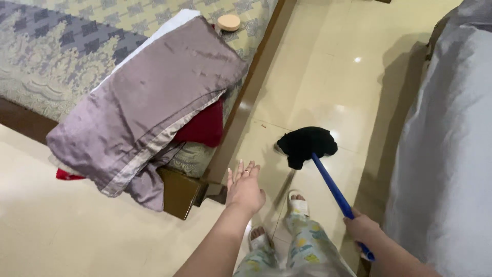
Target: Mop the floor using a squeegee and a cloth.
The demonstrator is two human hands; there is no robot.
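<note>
Tiled floor (318,77); right hand (365,229) grips mop handle (332,187), its end cut off.

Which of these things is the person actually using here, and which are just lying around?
In use:
right hand
blue mop handle
black mop head
tiled floor

Lying about:
purple blanket
red cloth
round lid
bed
left hand, empty

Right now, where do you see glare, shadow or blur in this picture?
Head view: bright glare spots on the tiled floor beyond the black mop head; a soft shadow beside the grey cloth at right; the left hand and right hand look slightly soft.
</note>
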